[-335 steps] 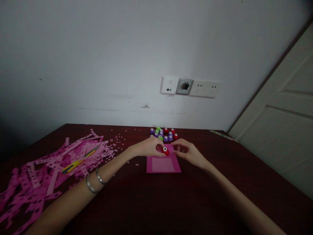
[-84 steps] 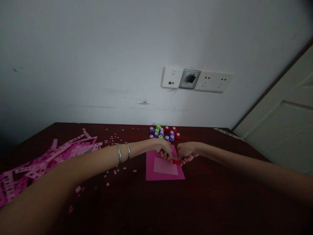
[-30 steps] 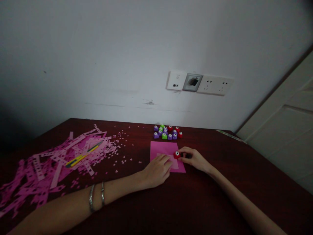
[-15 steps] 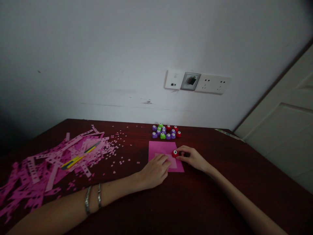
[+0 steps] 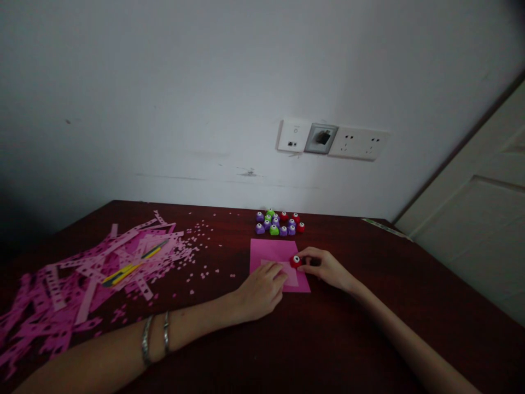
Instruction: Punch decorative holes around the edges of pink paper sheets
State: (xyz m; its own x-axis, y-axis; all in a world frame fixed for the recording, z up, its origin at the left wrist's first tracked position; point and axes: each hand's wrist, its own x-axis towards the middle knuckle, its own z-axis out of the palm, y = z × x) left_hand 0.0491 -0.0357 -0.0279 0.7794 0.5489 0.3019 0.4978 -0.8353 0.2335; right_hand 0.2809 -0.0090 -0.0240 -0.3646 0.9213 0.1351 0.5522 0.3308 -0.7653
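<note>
My right hand [image 5: 327,267] pinches a small red craft punch [image 5: 296,261] between thumb and fingers. The punch sits at the upper right edge of a light pink sheet of paper [image 5: 291,277]. This sheet lies on a larger bright pink sheet [image 5: 273,248] on the dark table. My left hand [image 5: 262,291] rests on the light pink sheet with its fingers bent and close together, holding it. Its fingertips are near the punch but apart from it. Whether the paper's edge is inside the punch cannot be made out.
Beyond the sheets stands a cluster of purple, green and red craft punches [image 5: 274,224]. At left lies a heap of punched pink paper strips [image 5: 88,273] with a yellow utility knife [image 5: 123,272] on it. Tiny pink cutouts [image 5: 192,249] are scattered beside it. Wall sockets [image 5: 359,143] are above the table.
The whole view has shifted slightly, so everything appears a little lower. The red punch and both hands stay at nearly the same spot on the paper.
</note>
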